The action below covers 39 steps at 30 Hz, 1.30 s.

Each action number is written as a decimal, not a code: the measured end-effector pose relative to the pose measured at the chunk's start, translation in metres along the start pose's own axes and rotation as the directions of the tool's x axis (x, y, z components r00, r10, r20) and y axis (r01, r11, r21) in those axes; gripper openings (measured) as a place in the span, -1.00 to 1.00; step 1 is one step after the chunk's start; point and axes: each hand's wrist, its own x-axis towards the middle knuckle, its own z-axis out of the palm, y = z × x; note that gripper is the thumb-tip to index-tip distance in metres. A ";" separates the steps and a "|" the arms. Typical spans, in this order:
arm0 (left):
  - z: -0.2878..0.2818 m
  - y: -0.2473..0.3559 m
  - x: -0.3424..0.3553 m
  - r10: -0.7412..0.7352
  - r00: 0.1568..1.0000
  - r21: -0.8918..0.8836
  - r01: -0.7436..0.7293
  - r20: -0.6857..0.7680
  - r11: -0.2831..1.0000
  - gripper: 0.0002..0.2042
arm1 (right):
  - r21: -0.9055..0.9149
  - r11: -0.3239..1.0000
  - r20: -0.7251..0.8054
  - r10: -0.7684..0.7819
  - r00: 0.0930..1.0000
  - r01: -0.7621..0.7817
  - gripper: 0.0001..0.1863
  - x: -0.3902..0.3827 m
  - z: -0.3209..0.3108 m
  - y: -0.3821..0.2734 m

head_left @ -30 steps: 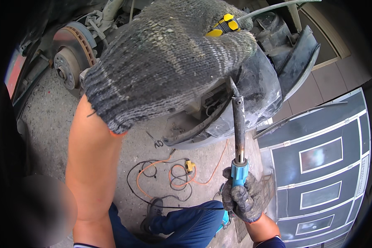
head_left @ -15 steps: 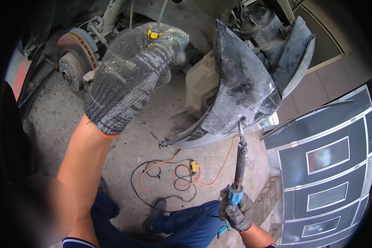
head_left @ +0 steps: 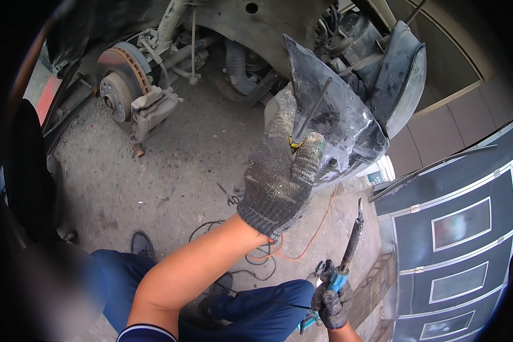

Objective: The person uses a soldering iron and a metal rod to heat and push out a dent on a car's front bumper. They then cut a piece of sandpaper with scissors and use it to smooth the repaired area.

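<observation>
My left hand (head_left: 279,171), in a grey knit glove, is closed on a yellow-and-black tool (head_left: 294,145), with a slim grey rod (head_left: 316,106) angled up from it over a torn, scuffed black plastic panel (head_left: 354,137). The glove covers part of the panel's left side; whether it touches it I cannot tell. My gloved right hand (head_left: 332,302) grips a soldering iron (head_left: 349,248) by its blue handle, lower right, its bent metal tip pointing up below the panel and apart from it.
A brake disc (head_left: 117,98) and suspension parts fill the upper left. Black and orange cables (head_left: 302,255) lie on the concrete floor (head_left: 142,182) around my legs. A grey framed panel (head_left: 450,285) stands at the right; a white bucket (head_left: 382,172) sits behind the plastic panel.
My left hand has swung right and down onto the plastic panel, uncovering the brake area. My right hand has lowered the iron, drawing its tip away from the panel.
</observation>
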 end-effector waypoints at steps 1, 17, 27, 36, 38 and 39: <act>-0.001 -0.002 -0.004 0.001 1.000 0.079 -0.004 0.029 0.997 -0.41 | -0.012 1.000 -0.024 0.003 1.000 -0.003 -0.42 -0.003 -0.004 0.003; -0.009 -0.040 -0.007 0.029 0.996 0.283 -0.053 0.087 0.958 -0.52 | 0.020 1.000 -0.112 -0.021 0.994 0.023 -0.38 -0.013 -0.012 0.010; -0.029 -0.021 0.057 -0.076 0.997 -0.022 0.076 -0.007 0.997 -0.81 | 0.073 0.995 -0.151 -0.058 0.987 0.069 -0.37 -0.019 -0.015 0.024; -0.031 -0.022 0.043 -0.033 0.999 0.124 0.027 0.040 0.992 -0.80 | 0.085 0.993 -0.143 -0.064 0.988 0.077 -0.40 -0.018 -0.027 0.036; -0.031 -0.021 0.040 -0.076 0.997 0.044 0.074 0.031 0.996 -0.80 | 0.109 0.991 -0.145 -0.065 0.987 0.081 -0.39 -0.016 -0.025 0.036; -0.030 -0.017 0.039 -0.130 0.991 -0.050 0.131 0.021 0.990 -0.80 | 0.122 0.989 -0.146 -0.064 0.987 0.082 -0.39 -0.015 -0.025 0.037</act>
